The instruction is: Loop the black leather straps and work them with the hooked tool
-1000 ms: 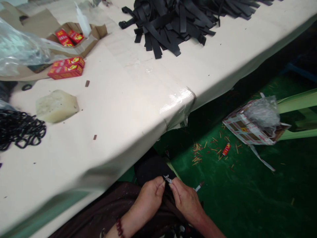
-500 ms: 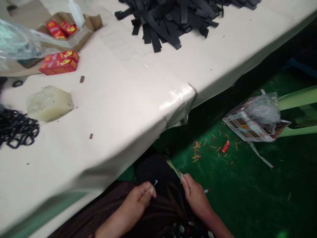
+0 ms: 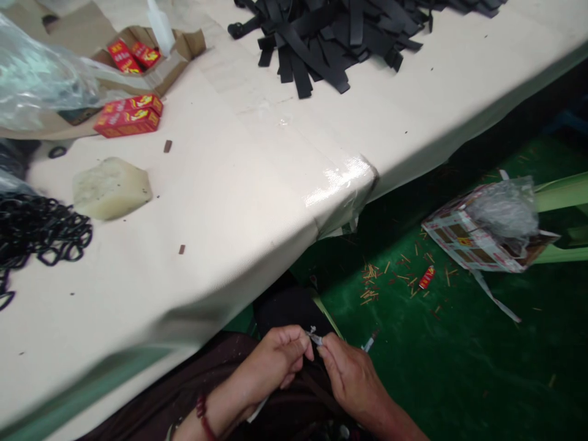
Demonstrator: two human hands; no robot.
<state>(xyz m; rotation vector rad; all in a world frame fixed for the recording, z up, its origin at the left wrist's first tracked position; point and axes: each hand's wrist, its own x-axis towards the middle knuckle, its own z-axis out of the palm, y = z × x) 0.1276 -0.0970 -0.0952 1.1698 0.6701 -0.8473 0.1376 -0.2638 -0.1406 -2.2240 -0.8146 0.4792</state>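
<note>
Both my hands are close together over my lap, below the table edge. My left hand (image 3: 285, 354) is closed in a pinch, with a small whitish piece (image 3: 313, 329) showing at its fingertips. My right hand (image 3: 350, 370) is closed round a slim, pale tool with a metallic tip (image 3: 316, 339). That tip points left and reaches the left fingertips; its exact kind is too small to make out. Beyond the right hand shows a thin whitish object (image 3: 369, 343); whether it is held or lies lower down, I cannot tell.
The covered table (image 3: 248, 177) bears black straps (image 3: 316, 43), black rings (image 3: 43, 229), a yellowish block (image 3: 113, 188), red boxes (image 3: 131, 116) and an open carton (image 3: 177, 67). On the green floor stand a box with clear plastic (image 3: 478, 236) and scattered slivers (image 3: 370, 285).
My hands have come together, the right-hand tool tip swinging left to my left fingertips. The view has shifted, so the table things appear farther right.
</note>
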